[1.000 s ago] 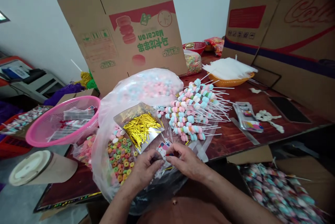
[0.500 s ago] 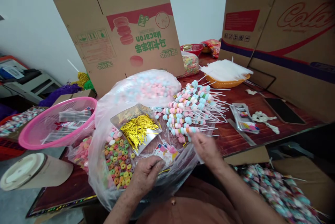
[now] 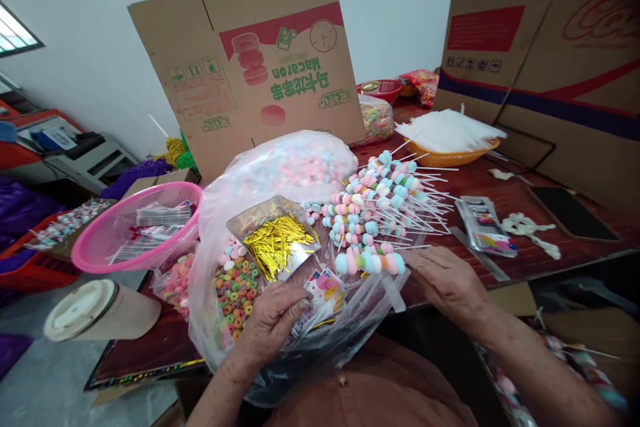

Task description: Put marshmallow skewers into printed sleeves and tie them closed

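Note:
My right hand (image 3: 445, 280) grips the stick end of a marshmallow skewer (image 3: 370, 262), whose pink, blue and white pieces point left over the plastic. My left hand (image 3: 277, 320) is closed, thumb against fingers, on the edge of a small printed plastic bag (image 3: 325, 290). Behind the held skewer lies a pile of similar skewers (image 3: 385, 190), their white sticks pointing right. Gold twist ties (image 3: 275, 244) fill an opened pouch just beyond my left hand. Ring-shaped candies (image 3: 237, 297) lie left of it, inside a large clear plastic bag (image 3: 203, 307).
A pink basket (image 3: 83, 250) with printed packets and a lidded cup (image 3: 135, 314) stand at left. Cardboard boxes (image 3: 300, 34) rise behind. At right are an orange basket (image 3: 450, 157) of white sticks, a stack of plastic bags (image 3: 483, 227) and a phone (image 3: 575, 214).
My right hand has drawn a skewer from the pile towards me and right. My left hand stays low beside the printed bag. The view has turned slightly left.

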Demonstrator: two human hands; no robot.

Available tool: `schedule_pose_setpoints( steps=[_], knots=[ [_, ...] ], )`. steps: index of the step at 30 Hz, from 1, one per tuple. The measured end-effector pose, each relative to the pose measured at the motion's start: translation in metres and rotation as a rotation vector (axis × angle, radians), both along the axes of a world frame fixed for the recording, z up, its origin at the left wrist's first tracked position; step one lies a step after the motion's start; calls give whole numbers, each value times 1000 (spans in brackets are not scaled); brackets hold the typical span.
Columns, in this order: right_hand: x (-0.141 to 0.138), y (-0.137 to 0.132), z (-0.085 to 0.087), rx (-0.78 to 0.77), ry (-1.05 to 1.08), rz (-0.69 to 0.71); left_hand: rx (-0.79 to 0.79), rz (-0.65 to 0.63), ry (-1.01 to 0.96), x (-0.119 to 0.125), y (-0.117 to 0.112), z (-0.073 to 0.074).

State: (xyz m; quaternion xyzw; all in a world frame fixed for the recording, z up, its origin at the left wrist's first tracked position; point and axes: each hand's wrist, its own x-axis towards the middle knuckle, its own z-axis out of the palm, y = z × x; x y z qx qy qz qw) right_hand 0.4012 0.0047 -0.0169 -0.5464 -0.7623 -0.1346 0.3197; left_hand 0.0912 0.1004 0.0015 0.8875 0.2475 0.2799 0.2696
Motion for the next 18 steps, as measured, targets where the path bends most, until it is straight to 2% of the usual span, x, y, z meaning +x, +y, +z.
schedule_pose_setpoints(
  steps=[5, 8, 13, 18],
  knots=[
    [-8, -6, 17, 89, -137, -2, -30, 16, 12, 4, -1, 4],
    [-3, -10, 16, 54, -184, -21, -87, 10, 73, 3, -2, 5],
    [4, -14, 14, 45, -122, -71, -201, -46, 99, 6, -3, 11],
    [-4, -16, 8, 79, -133, -37, -341, 14, 8, 9, -4, 11]
  ],
)
